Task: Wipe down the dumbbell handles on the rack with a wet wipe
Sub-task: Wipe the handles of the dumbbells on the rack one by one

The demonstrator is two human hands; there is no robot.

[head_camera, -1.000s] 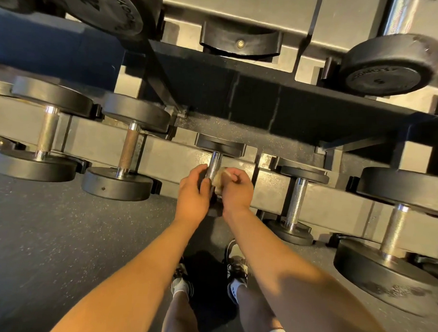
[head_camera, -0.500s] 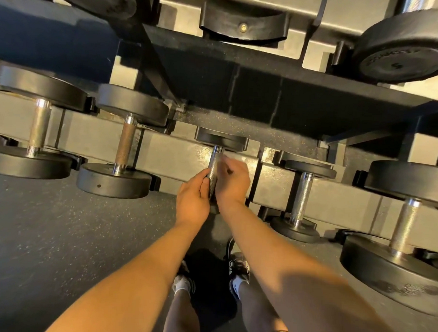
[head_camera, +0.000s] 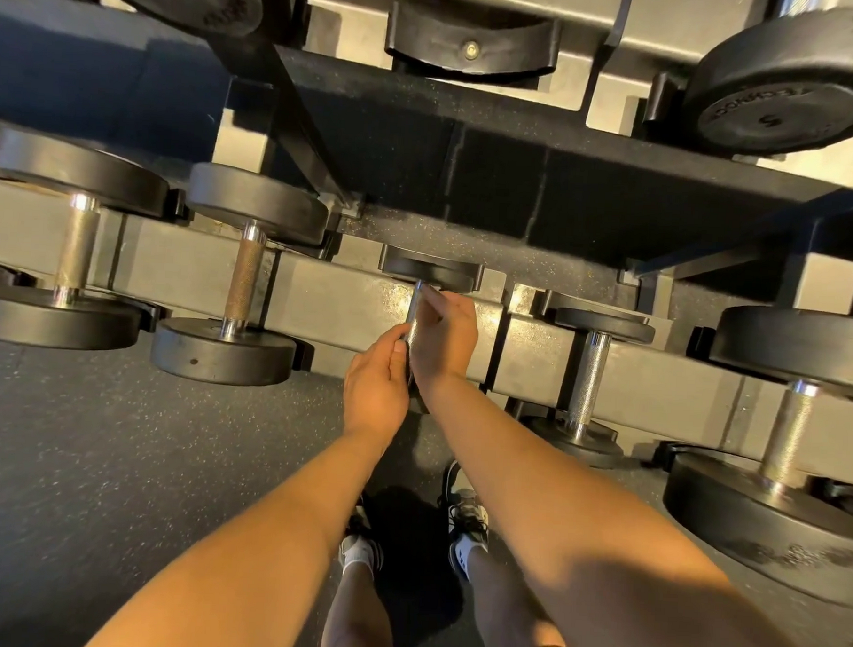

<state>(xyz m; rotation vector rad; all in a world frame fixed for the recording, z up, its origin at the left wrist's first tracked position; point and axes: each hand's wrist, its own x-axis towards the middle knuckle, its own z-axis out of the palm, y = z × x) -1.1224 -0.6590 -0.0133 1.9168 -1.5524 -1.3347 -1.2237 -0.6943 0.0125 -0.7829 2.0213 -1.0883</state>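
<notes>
Status: wiping in progress, one unit in hand

Small dumbbell [head_camera: 429, 269] is sitting in its cradle at the middle of the rack [head_camera: 328, 299], on the lower tier. Its far head is showing, while its near head is lying hidden behind the hands. The right hand [head_camera: 445, 341] is wrapping its curled fingers over the upper part of the steel handle [head_camera: 414, 308]. The left hand [head_camera: 375, 382] is lying just below it with the thumb resting against the bar. Its other fingers are turning out of view, so whether they are gripping anything cannot be told. The wet wipe is not showing; it is presumably lying inside the right hand's grasp.

Handling assessment: the handle is looking rigid, metallic and partly knurled, so a damp cloth is likely dragging on the rough section and sliding on the smooth ends. The unit appears to be the lightest in the row and may be rolling or shifting in its cradle under a firm rub. Bracing the near head is therefore advisable. The wipe itself is soft and liable to bunch.

Outstanding: the bronze-toned handle [head_camera: 243, 286] to the left and the knurled handle [head_camera: 588, 374] to the right are standing untouched.
</notes>
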